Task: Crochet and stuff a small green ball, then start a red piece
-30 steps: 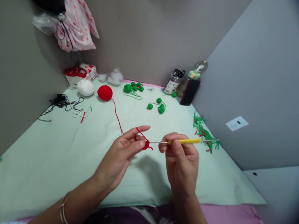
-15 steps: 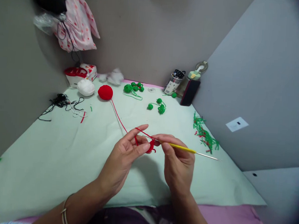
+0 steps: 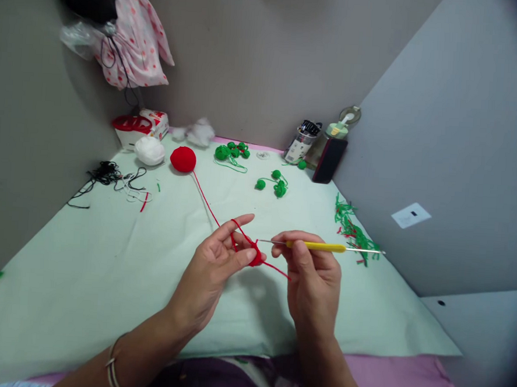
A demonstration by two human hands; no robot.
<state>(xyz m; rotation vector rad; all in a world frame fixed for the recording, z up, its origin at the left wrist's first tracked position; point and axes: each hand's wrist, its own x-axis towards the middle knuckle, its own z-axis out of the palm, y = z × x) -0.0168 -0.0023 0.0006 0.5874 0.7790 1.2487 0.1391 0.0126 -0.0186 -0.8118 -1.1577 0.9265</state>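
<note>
Between thumb and fingers, my left hand [image 3: 212, 269] pinches a small red crochet piece [image 3: 255, 256]. Red yarn passes over its raised index finger and runs back to a red yarn ball [image 3: 183, 160]. My right hand [image 3: 315, 273] is closed around the yellow grip of a crochet hook [image 3: 320, 246]. The hook's metal tip points left and reaches the top of the red piece. From the piece, a red yarn tail [image 3: 276, 269] stretches to the lower fingers of my right hand; whether they grip it I cannot tell.
At the back lie a white yarn ball [image 3: 149, 150], stuffing [image 3: 201, 133] and green crocheted balls [image 3: 280, 188]. A pen cup [image 3: 300, 143] and phone [image 3: 329, 160] stand back right. Green yarn scraps [image 3: 352, 231] lie right, black yarn [image 3: 105, 173] left. Walls enclose the table [image 3: 117, 278].
My right hand has drawn slightly to the right, and the hook has turned to nearly level. The red tail, curled before, is now stretched toward my right hand.
</note>
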